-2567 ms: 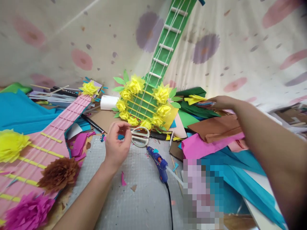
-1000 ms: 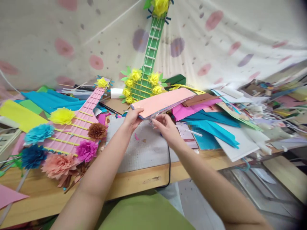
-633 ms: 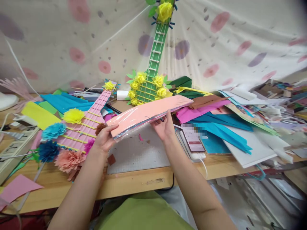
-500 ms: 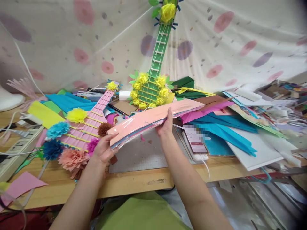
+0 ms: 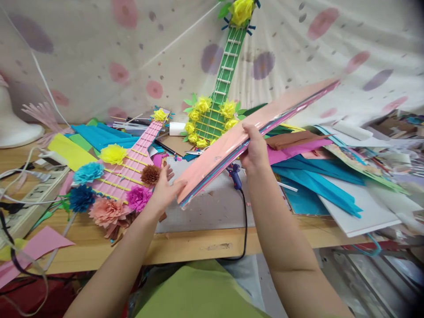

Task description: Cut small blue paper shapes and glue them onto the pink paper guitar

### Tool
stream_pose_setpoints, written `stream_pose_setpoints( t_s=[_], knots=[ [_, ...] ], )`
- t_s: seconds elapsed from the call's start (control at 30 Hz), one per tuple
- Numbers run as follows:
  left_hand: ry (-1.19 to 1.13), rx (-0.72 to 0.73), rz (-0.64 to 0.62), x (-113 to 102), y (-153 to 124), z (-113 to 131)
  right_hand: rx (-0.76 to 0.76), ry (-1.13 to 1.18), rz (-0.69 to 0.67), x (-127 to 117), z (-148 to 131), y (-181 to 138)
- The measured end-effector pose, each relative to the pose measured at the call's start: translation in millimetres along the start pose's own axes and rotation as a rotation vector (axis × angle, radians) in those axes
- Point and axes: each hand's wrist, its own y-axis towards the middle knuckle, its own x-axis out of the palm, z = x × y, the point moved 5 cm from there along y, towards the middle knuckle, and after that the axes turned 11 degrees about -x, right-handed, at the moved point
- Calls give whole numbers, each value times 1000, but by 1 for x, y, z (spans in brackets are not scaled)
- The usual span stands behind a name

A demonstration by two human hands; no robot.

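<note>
Up front in the head view, both hands are on a long flat pack of salmon-pink paper sheets in clear plastic wrap [image 5: 232, 143], which is held in the air above the tabletop, slanting from a low near end at centre up to a high far end at the upper right. The right hand [image 5: 253, 148] is closed around the middle of the pack, fingers hooked over its upper edge. The left hand [image 5: 164, 190] lies wide, fingers spread, its thumb side touching the low near corner of the pack. Under the pack a blue glue gun [image 5: 235, 176] lies on a grey cutting mat [image 5: 215, 207], its black cord running off the front edge of the wooden tabletop [image 5: 185, 247]. Just left of the left hand lies a pink cardboard guitar trimmed with paper flowers [image 5: 132, 163]. Behind the pack a green cardboard guitar ringed with yellow paper flowers [image 5: 221, 88] leans upright against a pale spotted cloth [image 5: 99, 44]. Folded teal crepe paper [image 5: 318, 176] lies among loose coloured sheets to the right, and a white power strip [image 5: 20, 203] sits at the far left edge.
</note>
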Motion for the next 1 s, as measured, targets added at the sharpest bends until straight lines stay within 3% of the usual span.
stream_pose_setpoints(
  t_s=[0.13,0.3,0.43,0.6,0.7,0.87,1.0],
  knots=[
    [61,-57,-197,32,-4,3,28,-191,-69,5,-41,3],
    [-114,-86,-221,52,-2,19,166,-404,-424,28,-64,-16],
    [-375,-56,-238,50,7,27,129,-656,-710,35,-41,-47],
    [-445,-207,-414,64,15,12,148,-1012,-962,27,-4,-90],
    [-507,-286,-430,73,16,-1,146,-1194,-1085,22,4,-109],
    [-696,-369,-385,76,14,-26,163,-1312,-1191,14,12,-124],
    [-808,-396,-352,72,18,-41,201,-1275,-1139,9,28,-117]
  ],
)
